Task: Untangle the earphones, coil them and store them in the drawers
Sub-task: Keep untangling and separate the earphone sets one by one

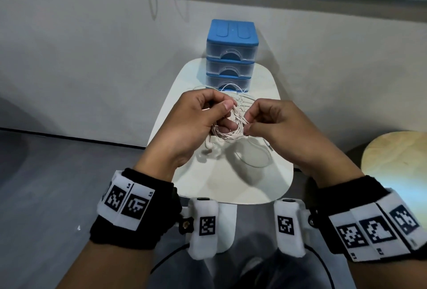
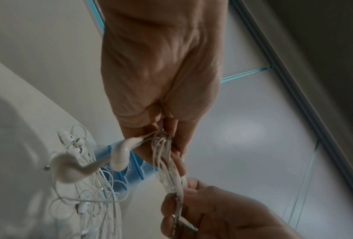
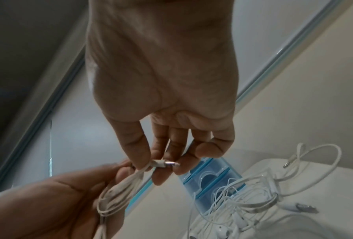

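Left hand: the left hand (image 1: 184,124) was raised over the white counter (image 1: 265,187), its grip curled round a coiled bundle of earphones (image 1: 228,127), thumb and fingers pressing the loops together.
Right hand: the right hand (image 1: 275,124) met the bundle from the right; in the right wrist view its grip pinched the metal plug (image 3: 167,163) at the cable's end between thumb and fingertips (image 3: 141,161).
Coil: held in the air between both hands, above the counter's middle; two earbuds (image 2: 120,153) dangled from it below the left hand.
Loose earphones: more white earphones (image 3: 253,202) lay tangled on the counter under the hands, with a loop of cable (image 1: 254,157) to the right.
Drawers: a blue set of drawers (image 1: 231,57) with three clear fronts stood at the counter's far end, against the wall, all three pushed in.
Stool: a pale wooden stool (image 1: 397,157) sat at the near right.
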Available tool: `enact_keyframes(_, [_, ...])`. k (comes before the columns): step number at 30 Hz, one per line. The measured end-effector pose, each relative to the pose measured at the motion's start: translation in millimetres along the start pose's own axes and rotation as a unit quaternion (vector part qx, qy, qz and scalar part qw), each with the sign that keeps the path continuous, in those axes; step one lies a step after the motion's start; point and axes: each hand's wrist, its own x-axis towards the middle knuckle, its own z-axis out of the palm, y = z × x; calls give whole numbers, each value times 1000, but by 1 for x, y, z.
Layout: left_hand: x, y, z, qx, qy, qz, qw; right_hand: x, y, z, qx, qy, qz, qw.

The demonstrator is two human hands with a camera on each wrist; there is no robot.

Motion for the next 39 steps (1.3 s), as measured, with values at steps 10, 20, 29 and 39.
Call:
enact_keyframes(10, [0,5,-3,4,10,10,1000,-9,0,-10,132,-61,-63,987])
enact_keyframes(20, [0,2,0,5,4,16,1000,-8,1,-4,65,-15,-37,997])
enact_keyframes(29, [2,1,2,32,22,42,998,-7,-7,2,70,35,-27,997])
enact_keyframes(39, [1,1,3,68,27,48,996,-11,-11,2,120,30,-31,992])
